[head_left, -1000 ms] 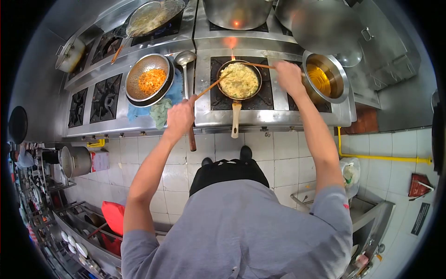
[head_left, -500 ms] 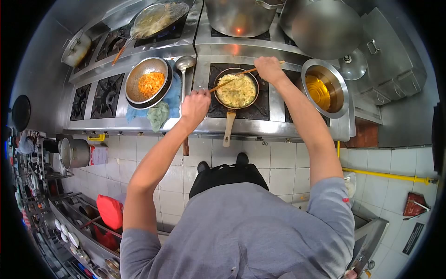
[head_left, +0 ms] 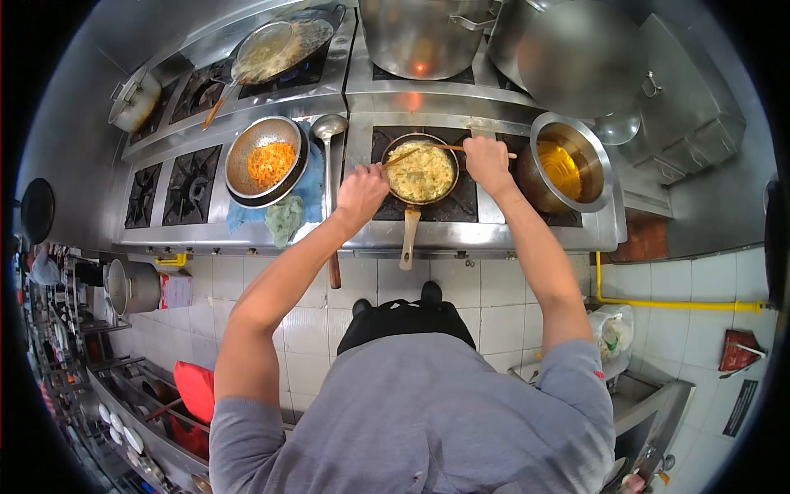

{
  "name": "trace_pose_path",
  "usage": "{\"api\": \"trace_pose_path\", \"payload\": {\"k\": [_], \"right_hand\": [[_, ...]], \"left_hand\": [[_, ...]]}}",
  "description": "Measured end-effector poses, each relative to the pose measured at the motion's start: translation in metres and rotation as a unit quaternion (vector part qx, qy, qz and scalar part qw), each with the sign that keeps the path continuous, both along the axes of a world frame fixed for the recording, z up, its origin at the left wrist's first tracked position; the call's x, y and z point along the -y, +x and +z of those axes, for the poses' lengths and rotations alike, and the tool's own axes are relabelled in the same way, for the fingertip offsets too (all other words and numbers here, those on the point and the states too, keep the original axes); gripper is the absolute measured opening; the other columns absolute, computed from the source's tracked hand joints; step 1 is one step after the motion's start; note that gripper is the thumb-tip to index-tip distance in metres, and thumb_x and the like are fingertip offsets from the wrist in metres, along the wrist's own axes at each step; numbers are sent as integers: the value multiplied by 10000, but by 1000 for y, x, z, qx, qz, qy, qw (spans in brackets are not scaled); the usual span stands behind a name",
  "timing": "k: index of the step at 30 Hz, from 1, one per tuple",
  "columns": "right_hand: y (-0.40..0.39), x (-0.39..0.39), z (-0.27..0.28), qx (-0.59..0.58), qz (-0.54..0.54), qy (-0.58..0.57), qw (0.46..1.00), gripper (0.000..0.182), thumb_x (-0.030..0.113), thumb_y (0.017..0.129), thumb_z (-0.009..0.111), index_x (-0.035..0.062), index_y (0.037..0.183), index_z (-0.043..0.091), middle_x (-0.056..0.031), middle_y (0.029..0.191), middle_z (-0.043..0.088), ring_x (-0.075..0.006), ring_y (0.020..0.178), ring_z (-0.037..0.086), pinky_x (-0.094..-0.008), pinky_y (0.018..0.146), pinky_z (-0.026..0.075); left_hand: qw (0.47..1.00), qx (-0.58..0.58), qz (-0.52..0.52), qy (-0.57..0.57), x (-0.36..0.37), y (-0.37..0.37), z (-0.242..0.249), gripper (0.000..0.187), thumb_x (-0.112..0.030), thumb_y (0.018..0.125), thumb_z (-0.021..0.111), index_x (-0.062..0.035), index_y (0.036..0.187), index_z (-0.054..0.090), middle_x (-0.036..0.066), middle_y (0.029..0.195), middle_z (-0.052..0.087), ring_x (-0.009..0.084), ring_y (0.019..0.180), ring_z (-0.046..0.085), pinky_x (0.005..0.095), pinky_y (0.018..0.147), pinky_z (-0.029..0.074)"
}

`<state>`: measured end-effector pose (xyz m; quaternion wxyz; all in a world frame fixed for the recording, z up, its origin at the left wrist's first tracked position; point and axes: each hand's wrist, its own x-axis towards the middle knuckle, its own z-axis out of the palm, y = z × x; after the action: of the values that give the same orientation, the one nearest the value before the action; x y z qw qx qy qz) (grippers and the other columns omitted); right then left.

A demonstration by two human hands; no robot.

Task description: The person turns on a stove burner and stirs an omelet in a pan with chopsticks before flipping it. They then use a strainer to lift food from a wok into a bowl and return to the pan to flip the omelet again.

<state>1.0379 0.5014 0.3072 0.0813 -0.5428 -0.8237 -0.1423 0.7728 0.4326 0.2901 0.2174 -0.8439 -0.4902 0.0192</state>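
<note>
A frying pan [head_left: 410, 216] with a pale handle sits on a burner, holding a yellow egg-like mixture [head_left: 421, 174]. My left hand [head_left: 363, 194] is closed on a thin wooden stick [head_left: 401, 159] at the pan's left rim, the stick's tip over the food. On the pan's right, my right hand [head_left: 488, 160] grips another wooden stick [head_left: 449, 147], which reaches over the upper right rim and sticks out past the hand. Left of my left hand, a long ladle [head_left: 329, 126] lies on the stove.
A bowl [head_left: 239, 169] of orange shreds stands on a blue cloth [head_left: 312, 202] beside a green cloth [head_left: 285, 219]. At right is a pot [head_left: 600, 156] of yellow liquid. Behind are a large pot [head_left: 421, 41], a strainer over a wok [head_left: 316, 62] and a small pot [head_left: 136, 100].
My right hand has moved slightly right and down with its stick, further from the pan's top. My left hand has shifted a little right, nearer the pan. The whole view has shifted slightly.
</note>
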Motion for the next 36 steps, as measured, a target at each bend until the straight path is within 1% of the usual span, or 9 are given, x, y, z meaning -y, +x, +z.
{"api": "trace_pose_path", "payload": {"k": [5, 11, 14, 21, 23, 26, 30, 33, 36], "right_hand": [[-10, 11, 7, -6, 4, 17, 1000, 95, 102, 770, 584, 90, 705, 652, -116, 748, 651, -267, 679, 672, -379, 592, 523], [-19, 6, -6, 17, 12, -5, 1000, 82, 101, 754, 589, 88, 722, 664, -107, 742, 647, -257, 691, 674, -367, 596, 526], [-36, 20, 15, 6, 18, 7, 1000, 78, 94, 748, 600, 92, 717, 672, -110, 739, 648, -253, 698, 678, -360, 598, 528], [-58, 9, -6, 46, 22, -33, 998, 87, 103, 740, 607, 86, 703, 684, -121, 756, 661, -252, 707, 684, -353, 591, 526], [-58, 9, -4, 53, 19, -40, 998, 88, 107, 738, 606, 86, 707, 686, -124, 754, 662, -255, 703, 684, -354, 587, 526], [-58, 20, 13, 12, 16, -53, 998, 69, 71, 719, 598, 57, 716, 666, -151, 769, 649, -290, 708, 671, -396, 619, 530], [-56, 25, 4, 3, 44, -43, 998, 76, 82, 725, 596, 63, 708, 667, -147, 756, 654, -279, 697, 673, -387, 605, 528], [-52, 21, -10, -3, 32, -18, 999, 89, 98, 726, 601, 81, 679, 675, -136, 725, 662, -259, 670, 677, -366, 575, 522], [-50, 32, 3, -23, 33, -12, 999, 89, 98, 725, 601, 87, 677, 676, -133, 729, 664, -260, 669, 677, -366, 575, 520]], "left_hand": [[1000, -8, -9, 16, 2, -4, 2, 273, -110, 821, 573, 14, 1057, 632, 81, 807, 643, 194, 733, 636, 285, 551, 525], [1000, -9, -15, 17, 1, -11, 0, 266, -105, 819, 579, 23, 1045, 636, 75, 791, 640, 197, 725, 639, 294, 531, 520], [1000, 6, -13, 27, 7, -17, 2, 257, -102, 818, 580, 30, 1030, 639, 78, 795, 642, 198, 709, 641, 291, 525, 518], [998, -51, 17, -25, 11, -13, 14, 270, -99, 805, 593, 39, 1034, 635, 95, 818, 655, 188, 721, 646, 274, 546, 527], [999, -33, 20, -29, 13, -16, 18, 266, -96, 811, 585, 40, 1034, 635, 103, 822, 660, 194, 729, 650, 274, 553, 529], [999, 9, 24, -32, 16, -19, 25, 258, -91, 818, 573, 40, 1031, 637, 109, 810, 662, 204, 733, 655, 278, 564, 533], [998, 14, 29, -47, 16, -28, 12, 214, -85, 819, 563, 28, 983, 640, 109, 787, 662, 224, 717, 665, 303, 567, 541], [997, 12, 42, -62, 19, -28, 21, 161, -81, 812, 558, 17, 914, 636, 110, 790, 663, 237, 700, 671, 327, 564, 544], [994, 81, 48, -61, 28, -34, 36, 125, -74, 807, 549, 0, 865, 631, 114, 794, 665, 248, 701, 676, 344, 556, 542]]}}
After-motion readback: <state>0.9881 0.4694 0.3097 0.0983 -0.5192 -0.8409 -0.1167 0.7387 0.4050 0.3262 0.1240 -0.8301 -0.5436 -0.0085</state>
